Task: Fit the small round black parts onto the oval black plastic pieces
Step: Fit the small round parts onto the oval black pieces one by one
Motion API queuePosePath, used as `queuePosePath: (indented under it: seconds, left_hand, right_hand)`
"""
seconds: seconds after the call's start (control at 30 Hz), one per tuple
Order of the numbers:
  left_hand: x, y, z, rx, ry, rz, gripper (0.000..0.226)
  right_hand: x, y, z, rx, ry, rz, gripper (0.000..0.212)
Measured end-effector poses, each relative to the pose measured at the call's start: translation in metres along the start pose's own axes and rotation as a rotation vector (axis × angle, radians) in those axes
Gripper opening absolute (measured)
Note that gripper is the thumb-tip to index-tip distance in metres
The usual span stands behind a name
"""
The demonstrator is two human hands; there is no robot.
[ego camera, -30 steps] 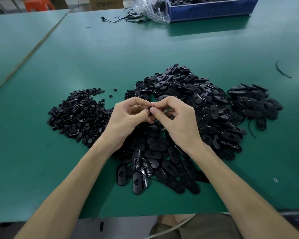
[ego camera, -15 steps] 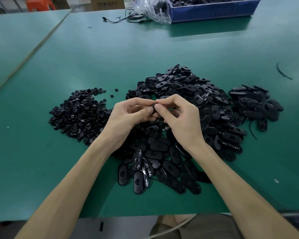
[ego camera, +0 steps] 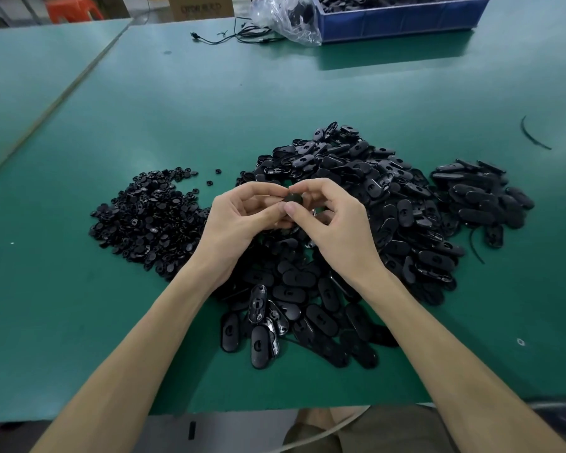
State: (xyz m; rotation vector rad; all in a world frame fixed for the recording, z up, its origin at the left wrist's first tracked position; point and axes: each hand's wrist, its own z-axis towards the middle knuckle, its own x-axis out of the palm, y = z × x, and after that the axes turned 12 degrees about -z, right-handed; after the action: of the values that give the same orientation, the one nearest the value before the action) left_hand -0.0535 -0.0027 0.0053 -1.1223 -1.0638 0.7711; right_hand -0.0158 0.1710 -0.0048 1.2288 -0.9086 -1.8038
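Oval black plastic pieces (ego camera: 288,294) are heaped loosely below and behind the fingers, and the nearest ones lie toward the table edge between the two forearms. Above that heap the left hand (ego camera: 239,217) and the right hand (ego camera: 334,223) are held close, fingertips meeting. The fingers of both are curled and clamped on one held black piece (ego camera: 293,198), of which only a rounded dark end is seen between the tips. The right thumb (ego camera: 290,209) is pressed against its near side. Whether a round part is already seated in it cannot be told, since the joint is hidden by the fingers.

To the left of the fingers, just beside the left wrist, the small round black parts (ego camera: 151,217) are spread in a low pile. To the right of the fingers, well apart, a smaller separate heap (ego camera: 481,197) of oval pieces is laid, probably finished ones. Far beyond the fingers a blue bin (ego camera: 396,19) and a clear plastic bag (ego camera: 285,18) are set on the green table (ego camera: 209,109).

The pressing-in step is judged to be in hand. A firm, square squeeze is called for next until the part is seated. The assembly is then to be set aside and a fresh pair picked up.
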Motion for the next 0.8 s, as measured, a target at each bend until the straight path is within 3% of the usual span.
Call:
queuePosePath:
  seconds: [0.3, 0.47, 0.63, 0.73, 0.8]
  left_hand:
    - [-0.004, -0.007, 0.002, 0.059, 0.014, 0.086, 0.023]
    - [-0.003, -0.007, 0.002, 0.093, 0.013, 0.247, 0.016]
    - [0.007, -0.030, 0.007, 0.189, -0.146, 0.281, 0.011]
    - [0.036, -0.049, 0.016, 0.184, -0.045, 0.367, 0.009]
    - [0.067, -0.052, 0.025, 0.160, 0.071, 0.478, 0.008]
  right_hand:
    - [-0.005, 0.000, 0.004, 0.058, -0.076, 0.054, 0.003]
    - [-0.004, 0.000, 0.003, 0.060, -0.054, 0.027, 0.009]
    - [-0.002, -0.004, 0.005, 0.062, -0.010, -0.019, 0.025]
    - [0.004, -0.005, 0.005, 0.013, 0.035, -0.134, 0.014]
    - [0.006, -0.009, 0.006, -0.019, 0.035, -0.229, 0.027]
